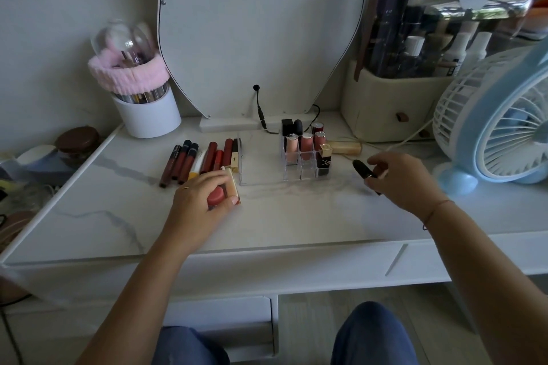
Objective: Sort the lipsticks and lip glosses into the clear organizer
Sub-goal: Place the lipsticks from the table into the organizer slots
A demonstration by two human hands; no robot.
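Right hand (400, 181): fingers pinch black lipstick (364, 171) | left hand (198, 201): fingers curled round red-capped tube (216, 198) | seat lipstick upright in clear organizer (305, 171), empty near cell.

Home dressing table (267, 216), mirror (258, 32), cosmetics.

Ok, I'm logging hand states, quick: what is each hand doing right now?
Left hand: grips a red-capped lipstick at the table.
Right hand: holds a black lipstick.

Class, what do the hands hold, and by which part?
Left hand grips a red-capped tube round its body; right hand pinches a black lipstick near its base.
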